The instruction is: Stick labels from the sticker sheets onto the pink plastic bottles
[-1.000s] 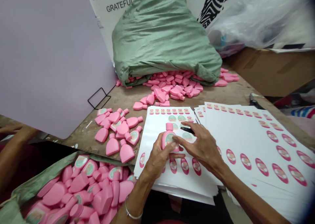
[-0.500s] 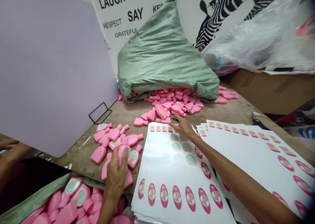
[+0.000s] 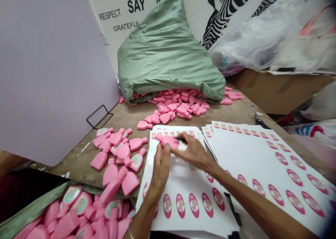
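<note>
My left hand (image 3: 161, 163) grips a small pink bottle (image 3: 169, 141) over the top of a stack of sticker sheets (image 3: 181, 176). My right hand (image 3: 195, 151) meets the bottle's right end and pinches a thin black tool (image 3: 180, 139), whose exact kind is too small to tell. Its fingertips are also close to a pale patch, perhaps a sticker, which is blurred. On the sheet, pink oval stickers (image 3: 194, 205) run along the bottom. Another pink bottle (image 3: 114, 186) slants above the table's edge at the open bag; I cannot tell whether it is falling.
Pink bottles (image 3: 115, 139), some labelled, lie left of the sheets. More fill a green bag (image 3: 39, 205) below. A large green sack (image 3: 170, 53) stands behind, with bottles spilling out. Further sticker sheets (image 3: 244, 148) lie right. A purple panel (image 3: 52, 74) and wire stand (image 3: 99, 116) are left.
My left hand has moved right from the bottle pile, leaving the labelled bottle, and now holds another over the sheets. My right hand has drawn back toward it with the black tool.
</note>
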`<state>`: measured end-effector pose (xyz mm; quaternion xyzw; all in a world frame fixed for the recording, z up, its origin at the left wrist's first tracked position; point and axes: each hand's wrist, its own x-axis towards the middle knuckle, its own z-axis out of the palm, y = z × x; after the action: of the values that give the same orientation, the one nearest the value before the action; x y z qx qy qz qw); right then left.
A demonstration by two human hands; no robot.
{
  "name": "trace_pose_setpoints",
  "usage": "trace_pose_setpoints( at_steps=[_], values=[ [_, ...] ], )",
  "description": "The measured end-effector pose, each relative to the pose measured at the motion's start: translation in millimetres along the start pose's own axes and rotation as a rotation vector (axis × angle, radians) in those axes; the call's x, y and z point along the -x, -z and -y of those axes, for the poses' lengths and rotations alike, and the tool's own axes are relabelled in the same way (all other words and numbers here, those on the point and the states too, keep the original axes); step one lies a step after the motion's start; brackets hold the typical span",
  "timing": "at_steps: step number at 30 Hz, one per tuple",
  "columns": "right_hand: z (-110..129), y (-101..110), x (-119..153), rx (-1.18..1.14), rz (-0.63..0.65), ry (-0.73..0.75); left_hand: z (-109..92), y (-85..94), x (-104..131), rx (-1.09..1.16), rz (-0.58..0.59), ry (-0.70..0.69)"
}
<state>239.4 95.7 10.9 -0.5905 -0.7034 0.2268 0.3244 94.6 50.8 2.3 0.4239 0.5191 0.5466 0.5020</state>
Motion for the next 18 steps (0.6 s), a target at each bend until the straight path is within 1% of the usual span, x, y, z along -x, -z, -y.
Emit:
trace_pose_setpoints(
  at_steps=[2, 4, 6, 8, 10, 13, 15, 18],
  values=[
    [-2, 4, 32, -0.139, 0.105, 0.020, 1, -11.9, 6, -0.009, -0.017, 0.053],
    [-18, 13, 50, -0.197, 0.147, -0.007, 1, -16.0, 13, 0.018, 0.009, 0.103],
    [-42, 24, 57, -0.127, 0.098, -0.083, 2, -16.2, 18, 0.087, 0.084, 0.150],
    [-65, 29, 61, 0.038, 0.021, -0.115, 5, -17.1, 23, 0.098, 0.177, 0.189],
    [-80, 28, 64, 0.203, -0.018, -0.039, 11, -20.7, 27, 0.034, 0.241, 0.214],
    [-86, 19, 69, 0.386, -0.084, 0.116, 23, -28.8, 30, -0.036, 0.283, 0.218],
    [-86, 15, 71, 0.446, -0.110, 0.167, 30, -32.5, 31, -0.045, 0.288, 0.208],
    [-87, 14, 72, 0.440, -0.090, 0.192, 36, -33.0, 31, -0.060, 0.294, 0.177]
  ],
)
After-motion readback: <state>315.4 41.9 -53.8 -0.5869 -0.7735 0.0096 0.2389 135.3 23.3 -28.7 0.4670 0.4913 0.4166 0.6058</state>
